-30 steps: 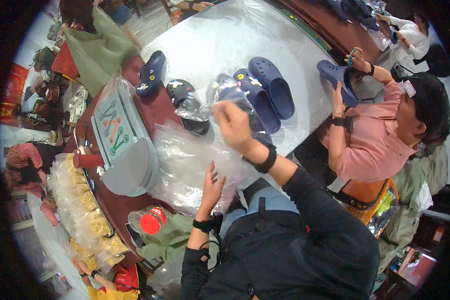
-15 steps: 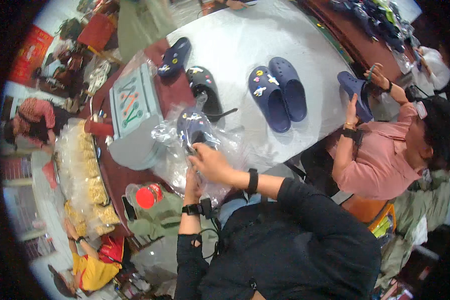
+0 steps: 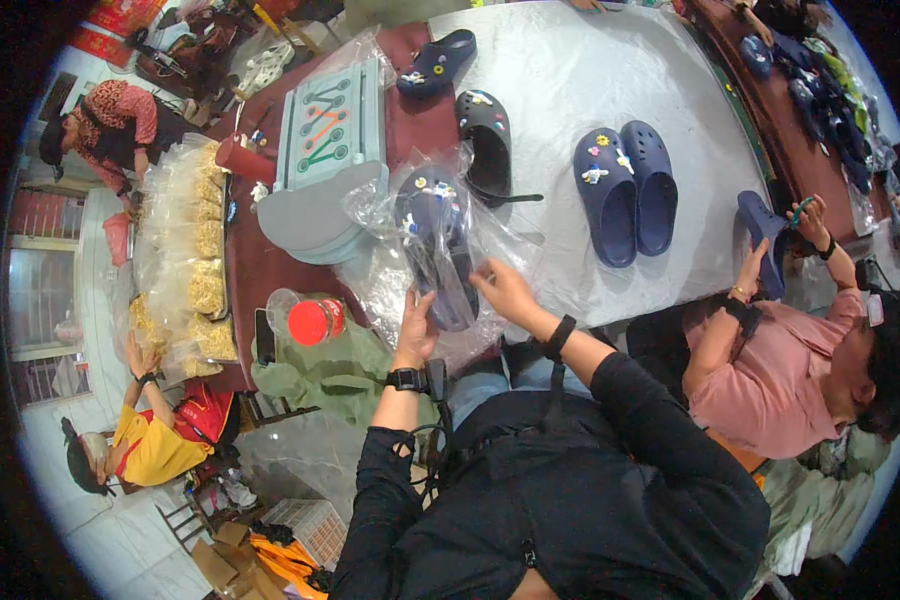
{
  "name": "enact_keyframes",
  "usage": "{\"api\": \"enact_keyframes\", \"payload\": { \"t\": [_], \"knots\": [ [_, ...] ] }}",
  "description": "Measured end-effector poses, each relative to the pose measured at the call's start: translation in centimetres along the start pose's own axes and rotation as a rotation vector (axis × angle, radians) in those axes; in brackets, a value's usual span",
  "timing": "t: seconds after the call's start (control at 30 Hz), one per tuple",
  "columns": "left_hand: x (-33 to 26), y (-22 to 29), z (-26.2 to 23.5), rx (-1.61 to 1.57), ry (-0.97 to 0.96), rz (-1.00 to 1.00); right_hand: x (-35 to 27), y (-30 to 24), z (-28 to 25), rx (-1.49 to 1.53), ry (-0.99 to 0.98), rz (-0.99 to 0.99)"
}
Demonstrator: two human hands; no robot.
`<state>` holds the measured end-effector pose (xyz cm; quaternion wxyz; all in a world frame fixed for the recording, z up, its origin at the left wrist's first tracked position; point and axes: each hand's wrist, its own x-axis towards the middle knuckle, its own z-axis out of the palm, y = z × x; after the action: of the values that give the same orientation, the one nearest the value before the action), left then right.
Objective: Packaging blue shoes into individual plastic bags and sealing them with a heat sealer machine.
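A navy clog (image 3: 428, 205) with colourful charms on its toe lies inside a clear plastic bag (image 3: 495, 235), its heel end toward me. My left hand (image 3: 415, 330) grips the bag's near edge, left of the heel. At the heel's right side my right hand (image 3: 510, 295) pinches the plastic between its fingertips. Just beyond the bag rests a black clog (image 3: 482, 115) with charms, its strap sticking out to the right. Another charmed navy clog (image 3: 433, 72) sits farther back. To the right stands a navy pair: one clog with charms (image 3: 607, 205), one plain (image 3: 654, 175).
Left of the bag stands a grey box-like case (image 3: 315, 220). A red-lidded jar (image 3: 310, 322) and a green cloth (image 3: 335, 370) lie nearer me. Filled clear bags (image 3: 205, 290) line the far left. At right, a person in pink holds a navy clog (image 3: 765, 235).
My hands, together at the clog's heel before, are now apart on either side of it. More of the bagged clog shows. The view has shifted, so the table things appear farther right.
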<state>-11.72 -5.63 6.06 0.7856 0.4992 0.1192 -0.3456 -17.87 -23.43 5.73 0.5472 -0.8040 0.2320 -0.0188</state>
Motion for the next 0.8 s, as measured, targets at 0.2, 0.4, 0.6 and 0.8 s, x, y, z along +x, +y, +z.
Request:
{"api": "enact_keyframes", "payload": {
  "t": [0.2,0.4,0.6,0.8],
  "knots": [
    [0.5,-0.5,0.5,-0.387,-0.038,-0.176,0.9,2.0,-1.0,0.54,0.387,0.054],
    [0.9,-1.8,1.2,-0.263,-0.078,-0.283,-0.9,1.3,-3.9,0.666,0.132,0.709],
    [1.4,-2.4,1.5,-0.192,-0.156,-0.287,-4.9,2.7,-3.2,0.591,-0.25,-0.018],
    [3.1,-3.9,0.4,-0.143,-0.101,-0.283,-3.3,1.4,0.7,-0.013,0.161,-0.131]
  ]
}}
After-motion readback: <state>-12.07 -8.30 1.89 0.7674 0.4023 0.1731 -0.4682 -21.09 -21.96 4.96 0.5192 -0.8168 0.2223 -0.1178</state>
